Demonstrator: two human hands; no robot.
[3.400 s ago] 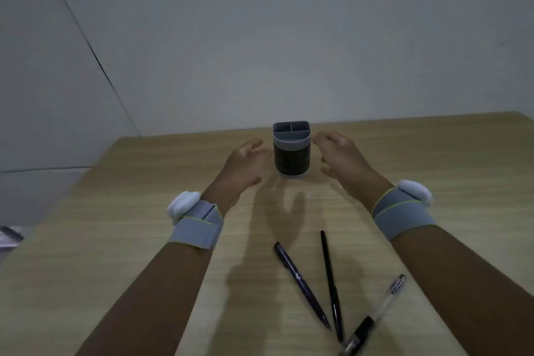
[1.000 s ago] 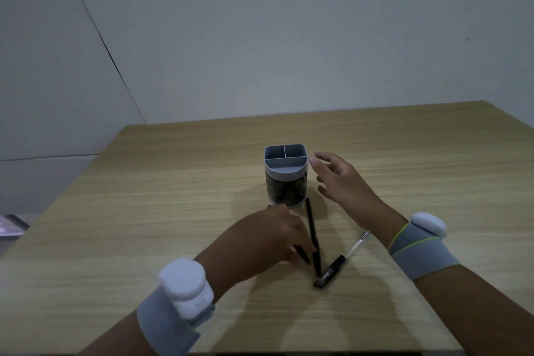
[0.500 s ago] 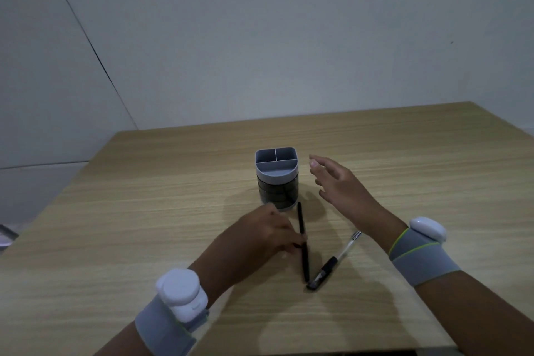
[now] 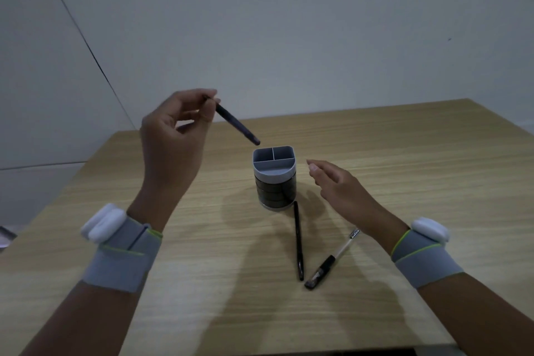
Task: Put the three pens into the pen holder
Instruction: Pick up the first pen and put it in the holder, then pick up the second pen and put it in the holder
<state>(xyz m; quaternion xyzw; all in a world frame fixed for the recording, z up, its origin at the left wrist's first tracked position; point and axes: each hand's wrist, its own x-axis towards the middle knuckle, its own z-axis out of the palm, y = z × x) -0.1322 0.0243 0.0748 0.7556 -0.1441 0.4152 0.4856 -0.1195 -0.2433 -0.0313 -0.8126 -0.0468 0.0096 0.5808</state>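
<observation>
A grey-topped, dark-bodied pen holder point(image 4: 274, 179) with three compartments stands upright mid-table. My left hand point(image 4: 173, 136) is raised to its upper left, pinching the top of a dark blue pen point(image 4: 235, 123); the pen slants down with its lower tip just above the holder's rear left rim. My right hand point(image 4: 338, 185) hovers just right of the holder, fingers apart, holding nothing. A slim black pen point(image 4: 297, 240) lies on the table in front of the holder. Just right of it lies a clear pen with a black grip point(image 4: 332, 260).
The wooden table point(image 4: 404, 153) ends at a pale wall behind, with its left edge running diagonally and its near edge at the bottom of view. Grey wristbands with white devices sit on both of my wrists.
My left hand has lifted the dark blue pen off the table and carried it up over the holder. My right hand stays beside the holder. The other two pens have not moved.
</observation>
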